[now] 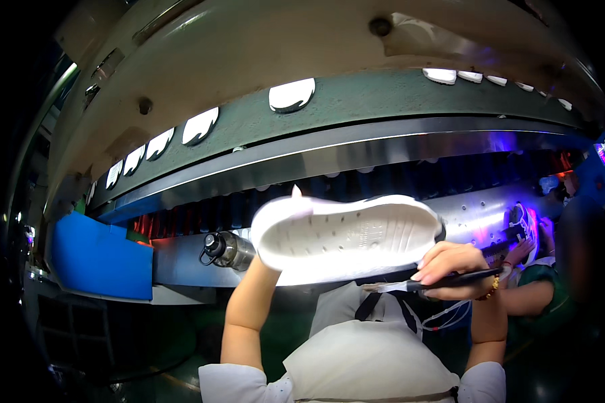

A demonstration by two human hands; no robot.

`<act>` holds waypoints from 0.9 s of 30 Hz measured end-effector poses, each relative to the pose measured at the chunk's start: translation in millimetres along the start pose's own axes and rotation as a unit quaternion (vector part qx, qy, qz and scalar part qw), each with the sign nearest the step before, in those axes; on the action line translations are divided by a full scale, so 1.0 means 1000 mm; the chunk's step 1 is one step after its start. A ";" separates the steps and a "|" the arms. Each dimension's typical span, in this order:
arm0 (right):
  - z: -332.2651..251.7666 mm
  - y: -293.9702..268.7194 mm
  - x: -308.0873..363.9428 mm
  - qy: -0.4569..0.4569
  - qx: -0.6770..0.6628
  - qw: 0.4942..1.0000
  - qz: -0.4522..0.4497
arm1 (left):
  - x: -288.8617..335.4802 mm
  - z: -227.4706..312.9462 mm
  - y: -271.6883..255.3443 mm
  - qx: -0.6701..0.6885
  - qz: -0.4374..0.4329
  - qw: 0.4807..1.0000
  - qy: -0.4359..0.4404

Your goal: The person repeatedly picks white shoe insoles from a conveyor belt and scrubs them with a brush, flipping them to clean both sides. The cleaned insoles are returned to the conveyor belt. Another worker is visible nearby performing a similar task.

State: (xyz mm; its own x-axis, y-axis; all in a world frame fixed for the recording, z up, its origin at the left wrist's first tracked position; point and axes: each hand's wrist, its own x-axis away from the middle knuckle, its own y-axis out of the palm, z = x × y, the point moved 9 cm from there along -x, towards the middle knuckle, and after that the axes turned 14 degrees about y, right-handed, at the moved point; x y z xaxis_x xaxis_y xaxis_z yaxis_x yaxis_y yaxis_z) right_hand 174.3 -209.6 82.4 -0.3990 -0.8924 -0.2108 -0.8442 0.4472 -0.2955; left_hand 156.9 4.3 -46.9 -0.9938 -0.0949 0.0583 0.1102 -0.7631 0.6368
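From here, just right of the bottle (234, 250), the white shoe sole (346, 238) stretches left to right, the mostly hidden left hand (295, 194) holding its bottle-side end, the right hand (456, 263), gripping a brush (462, 277), at its far end.

There is one white, foot-shaped moulded sole (356, 236), one slim black-handled brush (417, 285), one see-through bottle with a black lid (236, 252) and one gold beaded bracelet (494, 288); one long green belt (370, 101) carries at least ten white round-ended pieces (292, 93).
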 end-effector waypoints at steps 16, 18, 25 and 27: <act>-0.006 0.063 -0.017 -0.080 0.253 0.953 0.144 | -0.012 -0.031 0.061 0.219 -0.035 0.971 0.084; -0.004 0.064 -0.014 -0.047 0.181 0.979 0.078 | -0.010 -0.024 0.057 0.254 -0.037 0.962 0.092; 0.001 0.018 -0.035 -0.051 0.116 0.973 0.194 | -0.015 -0.022 0.082 0.238 -0.061 0.962 0.121; -0.004 0.042 -0.032 -0.062 0.104 0.988 0.096 | -0.015 -0.012 0.086 0.271 -0.077 0.951 0.131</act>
State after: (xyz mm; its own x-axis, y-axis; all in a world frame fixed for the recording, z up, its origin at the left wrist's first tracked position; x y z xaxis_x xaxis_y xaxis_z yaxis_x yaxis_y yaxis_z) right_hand 150.0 -163.0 80.7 -0.4869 -0.7810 -0.3912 -0.6601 0.6223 -0.4208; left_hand 181.8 -67.6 -2.6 -0.9516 -0.2189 -0.2157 -0.1309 -0.3464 0.9289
